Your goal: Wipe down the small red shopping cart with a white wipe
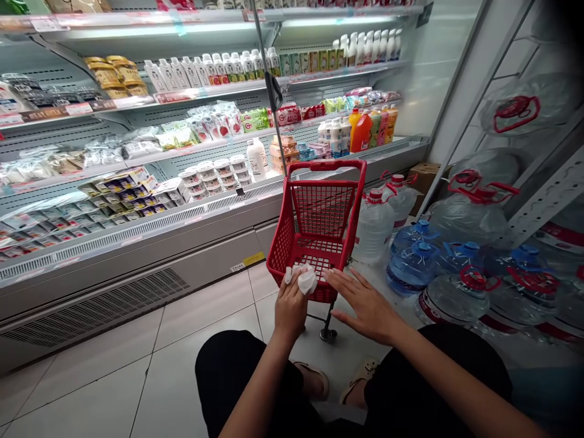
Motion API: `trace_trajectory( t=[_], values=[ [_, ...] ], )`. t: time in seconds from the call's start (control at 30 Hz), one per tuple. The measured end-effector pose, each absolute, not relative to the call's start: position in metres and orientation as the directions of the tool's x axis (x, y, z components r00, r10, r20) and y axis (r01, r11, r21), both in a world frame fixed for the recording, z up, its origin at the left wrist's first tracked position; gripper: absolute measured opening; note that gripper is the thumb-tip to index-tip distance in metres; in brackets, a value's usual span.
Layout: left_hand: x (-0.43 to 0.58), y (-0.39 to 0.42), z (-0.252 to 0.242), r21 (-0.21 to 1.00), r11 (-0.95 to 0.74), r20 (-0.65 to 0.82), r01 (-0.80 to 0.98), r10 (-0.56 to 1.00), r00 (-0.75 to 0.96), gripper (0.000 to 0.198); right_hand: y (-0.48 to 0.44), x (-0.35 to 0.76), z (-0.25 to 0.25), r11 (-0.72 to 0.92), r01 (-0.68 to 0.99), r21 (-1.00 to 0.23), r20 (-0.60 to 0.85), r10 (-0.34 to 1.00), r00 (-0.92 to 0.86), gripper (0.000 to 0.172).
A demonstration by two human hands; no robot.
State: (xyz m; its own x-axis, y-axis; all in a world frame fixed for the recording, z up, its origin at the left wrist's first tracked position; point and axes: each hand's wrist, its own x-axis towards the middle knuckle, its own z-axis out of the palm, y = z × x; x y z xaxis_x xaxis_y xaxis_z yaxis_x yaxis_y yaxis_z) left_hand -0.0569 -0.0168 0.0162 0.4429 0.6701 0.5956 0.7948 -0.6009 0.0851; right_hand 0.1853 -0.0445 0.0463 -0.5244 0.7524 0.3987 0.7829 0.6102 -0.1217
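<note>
A small red plastic shopping cart [326,210] stands on the floor right in front of my knees. My left hand [291,307] is closed around a crumpled white tissue [307,280] at the cart's near rim. Just to the right, my right hand [362,304] is held with its fingers stretched out and nothing in it. Its fingertips are close to the cart's near right corner; whether they touch the rim I cannot tell. The basket's slatted bottom shows through between the hands.
Behind the cart runs an open refrigerated case [219,234] with shelves of dairy and drinks. On the right, large water jugs [456,295] stand on the floor, some close beside the cart. A metal rack [542,201] holds more jugs. Pale floor tiles [201,359] lie at the left.
</note>
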Motion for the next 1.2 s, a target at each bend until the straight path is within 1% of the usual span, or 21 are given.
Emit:
trace_trajectory(
  t=[0.07,0.13,0.2,0.27,0.33,0.43,0.53,0.6,0.73,0.8,0.9,0.97,1.1,1.2],
  values=[
    [-0.072,-0.017,0.018,0.091,-0.571,0.617,0.816,0.675,0.404,0.069,-0.030,0.191,0.055,0.607,0.788,-0.100,0.419,0.744,-0.520,0.076],
    [-0.080,-0.019,0.017,0.113,-0.525,0.637,0.843,0.690,0.345,0.067,-0.012,0.191,0.057,0.577,0.813,-0.076,0.445,0.750,-0.491,0.078],
    [-0.078,-0.025,0.015,0.130,-0.507,0.647,0.852,0.695,0.315,0.066,0.000,0.184,0.052,0.570,0.819,-0.065,0.451,0.749,-0.486,0.084],
    [-0.069,-0.034,0.011,0.143,-0.526,0.647,0.838,0.690,0.323,0.066,0.003,0.171,0.044,0.574,0.815,-0.076,0.448,0.750,-0.486,0.093],
    [-0.059,-0.044,0.007,0.164,-0.545,0.649,0.822,0.687,0.326,0.067,-0.003,0.157,0.039,0.573,0.814,-0.095,0.449,0.754,-0.479,0.098],
    [-0.060,-0.054,0.004,0.159,-0.545,0.672,0.823,0.671,0.314,0.068,-0.016,0.145,0.043,0.601,0.793,-0.098,0.453,0.737,-0.502,0.093],
    [-0.081,-0.057,0.005,0.081,-0.560,0.697,0.824,0.623,0.355,0.068,-0.018,0.152,0.055,0.665,0.744,-0.054,0.435,0.687,-0.582,0.080],
    [-0.101,-0.055,0.006,0.052,-0.549,0.704,0.834,0.613,0.360,0.067,-0.010,0.165,0.062,0.653,0.757,-0.025,0.442,0.686,-0.578,0.075],
    [-0.135,-0.049,0.007,0.058,-0.501,0.710,0.863,0.629,0.318,0.062,0.009,0.194,0.062,0.497,0.868,-0.017,0.512,0.750,-0.419,0.076],
    [-0.146,-0.045,0.007,0.075,-0.463,0.715,0.883,0.642,0.276,0.061,0.011,0.198,0.058,0.472,0.881,-0.020,0.513,0.761,-0.396,0.076],
    [-0.150,-0.039,0.009,0.120,-0.378,0.726,0.918,0.664,0.178,0.060,0.002,0.184,0.054,0.491,0.870,-0.040,0.489,0.769,-0.411,0.080],
    [-0.144,-0.035,0.013,0.133,-0.354,0.732,0.926,0.665,0.150,0.060,-0.007,0.170,0.055,0.504,0.862,-0.049,0.484,0.767,-0.421,0.083],
    [-0.114,-0.026,0.024,0.109,-0.406,0.725,0.907,0.657,0.207,0.061,-0.019,0.151,0.061,0.541,0.840,-0.036,0.494,0.741,-0.455,0.081],
    [-0.101,-0.020,0.030,0.095,-0.435,0.723,0.895,0.648,0.238,0.062,-0.017,0.158,0.068,0.572,0.820,-0.011,0.502,0.713,-0.490,0.079]
  ],
)
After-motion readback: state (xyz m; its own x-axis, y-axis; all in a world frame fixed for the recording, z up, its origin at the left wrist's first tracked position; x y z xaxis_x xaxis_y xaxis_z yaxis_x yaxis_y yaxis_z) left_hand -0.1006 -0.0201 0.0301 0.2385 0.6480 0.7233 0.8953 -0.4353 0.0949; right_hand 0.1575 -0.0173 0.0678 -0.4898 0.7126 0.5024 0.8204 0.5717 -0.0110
